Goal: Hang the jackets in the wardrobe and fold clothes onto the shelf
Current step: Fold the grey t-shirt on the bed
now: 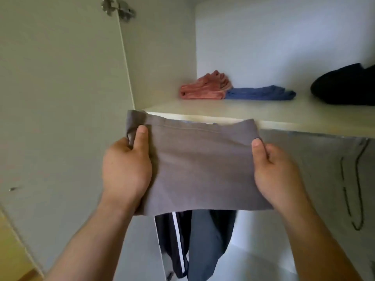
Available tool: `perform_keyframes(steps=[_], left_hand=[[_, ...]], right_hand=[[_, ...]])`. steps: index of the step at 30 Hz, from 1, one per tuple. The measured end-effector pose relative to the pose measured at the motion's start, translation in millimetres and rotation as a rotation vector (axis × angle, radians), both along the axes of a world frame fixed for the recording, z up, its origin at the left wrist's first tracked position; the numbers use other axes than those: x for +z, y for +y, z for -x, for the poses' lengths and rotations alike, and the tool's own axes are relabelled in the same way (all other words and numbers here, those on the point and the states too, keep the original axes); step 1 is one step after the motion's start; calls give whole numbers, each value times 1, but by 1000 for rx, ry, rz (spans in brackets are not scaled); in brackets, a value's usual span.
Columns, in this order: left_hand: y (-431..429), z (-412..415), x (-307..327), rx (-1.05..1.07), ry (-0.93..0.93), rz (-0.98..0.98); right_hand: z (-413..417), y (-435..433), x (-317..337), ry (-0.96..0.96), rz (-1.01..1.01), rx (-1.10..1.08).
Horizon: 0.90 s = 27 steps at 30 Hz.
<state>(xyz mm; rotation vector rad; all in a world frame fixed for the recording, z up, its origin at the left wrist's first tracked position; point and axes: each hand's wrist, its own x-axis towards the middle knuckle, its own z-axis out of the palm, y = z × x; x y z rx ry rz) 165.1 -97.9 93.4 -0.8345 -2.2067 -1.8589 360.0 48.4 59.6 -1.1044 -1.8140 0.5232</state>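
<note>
On the pale wardrobe shelf (203,111), a folded pink cloth (205,88) at the far left touches a flat blue garment (259,93). A black garment (345,86) lies at the right. Below the shelf hang a dark jacket with a white stripe (172,240) and a grey-blue jacket (209,240), with a thin wire hanger (357,189) to their right. The open door (60,98) stands left.

The folded grey garment (200,169) is a smooth rectangle with a stitched hem. It is held level at the shelf's near edge. The left hand (125,169) and right hand (278,171) grip its sides, thumbs on top.
</note>
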Motion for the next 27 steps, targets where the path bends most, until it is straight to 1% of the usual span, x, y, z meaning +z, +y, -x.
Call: perform_keyframes(steps=[2,5,10,13,15,16,17,20,21,22,23,24,25,26,27], left_hand=[[26,3,18,-73,9,-62],[63,9,50,-171,-1,-69],[142,29,105,-389,-97,-80],[201,38,129,-447,-98,-35],[242,39,135,-490,-84,59],[262,41,134,-484,-36,132],[279,41,129,-464,50,239],[309,31,113,-275,440,592],[313,24,110,-240,555,640],[318,16,107,-270,686,631],[325,8,102,-394,790,614],[331,1,96,-566,858,620],[336,-3,87,-723,906,665],[341,-7,79,-819,961,726],[347,-6,74,-850,1009,767]], right_hand=[[-14,9,24,16,-47,-35],[-29,20,61,22,-72,-58],[-30,57,131,-77,-110,-90],[-23,106,165,-195,-28,-166],[-22,138,172,-246,60,-203],[-21,151,169,-291,106,-226],[-20,164,163,-345,150,-245],[-23,189,141,-496,212,-377],[-24,192,137,-532,186,-423],[-23,193,136,-527,125,-446],[-20,193,134,-503,61,-430],[-14,190,132,-511,26,-378],[-5,186,128,-560,41,-291],[5,181,123,-639,102,-218],[13,181,117,-703,165,-182]])
